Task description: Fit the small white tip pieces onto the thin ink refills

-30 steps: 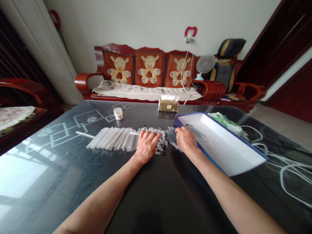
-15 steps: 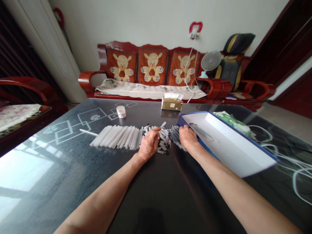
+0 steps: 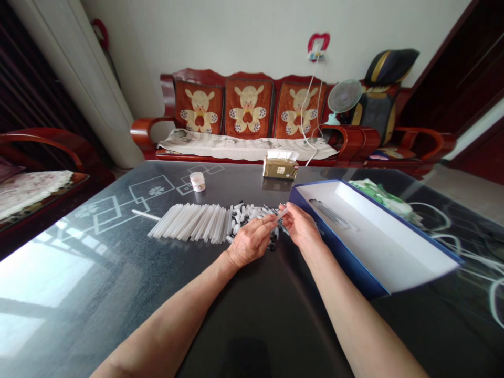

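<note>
A short white pen cap (image 3: 282,212) sits between the fingertips of both my hands. My left hand (image 3: 252,239) is closed, back of the hand up, its fingers stretched toward the right and pinching the cap. Beside it, my right hand (image 3: 301,223) is curled with thumb and fingers together at the cap's far end; whatever else it may hold is hidden. Under and behind the hands lies a heap of white and black pen caps (image 3: 238,215). Thin dark pen refills (image 3: 271,209) show partly behind my fingers. To the left, translucent white pen barrels (image 3: 192,223) lie in a row.
A blue box with a white inside (image 3: 378,252) stands right of my hands, some refills in it. One white pen (image 3: 145,214) lies left of the barrels. Farther back are a small white tub (image 3: 197,182) and a tissue box (image 3: 280,167). White cables (image 3: 452,244) lie at right.
My right hand has lifted from the refills and turned toward my left hand. My left hand has moved right with the white cap, and the hands now meet.
</note>
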`<state>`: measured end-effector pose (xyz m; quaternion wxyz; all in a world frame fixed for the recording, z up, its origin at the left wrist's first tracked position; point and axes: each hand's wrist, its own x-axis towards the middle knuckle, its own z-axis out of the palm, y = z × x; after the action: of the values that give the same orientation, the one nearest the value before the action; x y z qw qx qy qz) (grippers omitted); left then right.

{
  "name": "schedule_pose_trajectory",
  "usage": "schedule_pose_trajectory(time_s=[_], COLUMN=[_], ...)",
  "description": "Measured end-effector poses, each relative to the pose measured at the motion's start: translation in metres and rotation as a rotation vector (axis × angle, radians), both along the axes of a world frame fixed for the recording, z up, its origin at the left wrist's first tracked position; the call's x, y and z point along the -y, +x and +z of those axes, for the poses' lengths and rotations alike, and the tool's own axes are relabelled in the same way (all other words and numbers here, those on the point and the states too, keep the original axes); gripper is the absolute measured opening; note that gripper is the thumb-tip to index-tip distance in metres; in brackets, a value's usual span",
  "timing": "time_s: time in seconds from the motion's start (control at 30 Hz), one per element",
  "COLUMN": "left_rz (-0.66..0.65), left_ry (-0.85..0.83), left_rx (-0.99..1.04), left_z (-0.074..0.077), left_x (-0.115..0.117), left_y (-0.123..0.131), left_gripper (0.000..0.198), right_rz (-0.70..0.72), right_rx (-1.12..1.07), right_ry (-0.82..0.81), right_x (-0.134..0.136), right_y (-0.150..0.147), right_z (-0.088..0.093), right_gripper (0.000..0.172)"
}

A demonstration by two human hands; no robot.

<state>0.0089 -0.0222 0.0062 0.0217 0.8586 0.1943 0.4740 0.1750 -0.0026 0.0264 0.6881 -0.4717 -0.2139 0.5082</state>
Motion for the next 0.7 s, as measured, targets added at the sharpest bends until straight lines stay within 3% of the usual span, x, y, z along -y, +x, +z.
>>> schedule_pose_trajectory(time_s=[0.17, 0.33, 0.4, 0.53, 0.6, 0.7], left_rz=[0.110, 0.212, 0.170, -0.064, -0.025, 0.255], left_ry=[-0.097, -0.346, -0.550, -0.969, -0.955, -0.693], left_rx=[0.031, 0.101, 0.130, 0.164, 0.190, 0.161], left_z=[-0.004, 0.005, 0.011, 0.016, 0.016, 0.012], left_x=[-0.003, 0.000, 0.001, -0.001, -0.002, -0.003], left_y=[0.001, 0.003, 0.004, 0.006, 0.006, 0.007], left_gripper=[0.027, 0.028, 0.030, 0.043, 0.041, 0.024], right_rz=[0.100, 0.239, 0.292, 0.376, 0.352, 0.269], right_rx=[-0.030, 0.045, 0.076, 0.084, 0.067, 0.049], right_ry=[0.091, 0.214, 0.255, 0.273, 0.253, 0.211], right_x=[0.003, 0.009, 0.012, 0.016, 0.016, 0.016], right_y=[-0.003, -0.017, -0.022, -0.027, -0.030, -0.035], right_z=[0.003, 0.003, 0.005, 0.007, 0.006, 0.002], right_gripper=[0.022, 0.030, 0.033, 0.036, 0.039, 0.042])
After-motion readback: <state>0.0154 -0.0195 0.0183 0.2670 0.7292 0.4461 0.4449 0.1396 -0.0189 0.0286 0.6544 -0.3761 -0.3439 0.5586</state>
